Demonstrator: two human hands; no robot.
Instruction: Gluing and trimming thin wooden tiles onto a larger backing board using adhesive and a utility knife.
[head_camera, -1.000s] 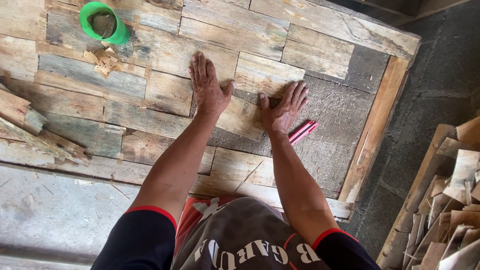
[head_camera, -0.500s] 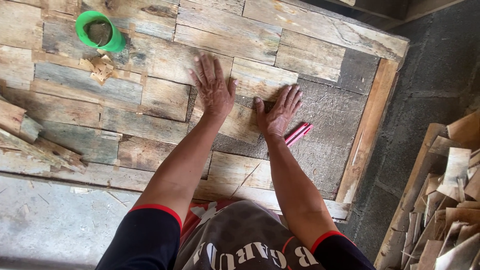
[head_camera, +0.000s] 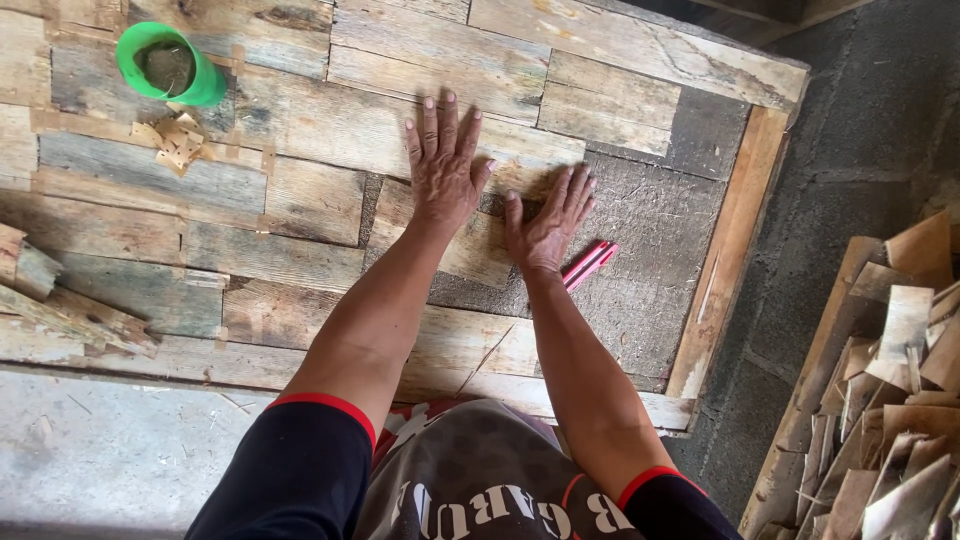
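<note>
Green cup (head_camera: 168, 65), wood chips (head_camera: 172, 145) block far-left; elsewhere open.

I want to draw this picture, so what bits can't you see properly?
Head view:
- The red pencil: its near end is hidden under the right hand.
- The short plank under the left hand: its middle is covered.
- The wood scrap pile: cut off by the right edge.
- The green cup: contents too dark to tell.

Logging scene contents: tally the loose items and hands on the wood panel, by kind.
Hands flat on the panel: 2, left hand and right hand
Green cup: 1
Red pencils: 2
Small pile of wood chips: 1
Total: 6
</note>
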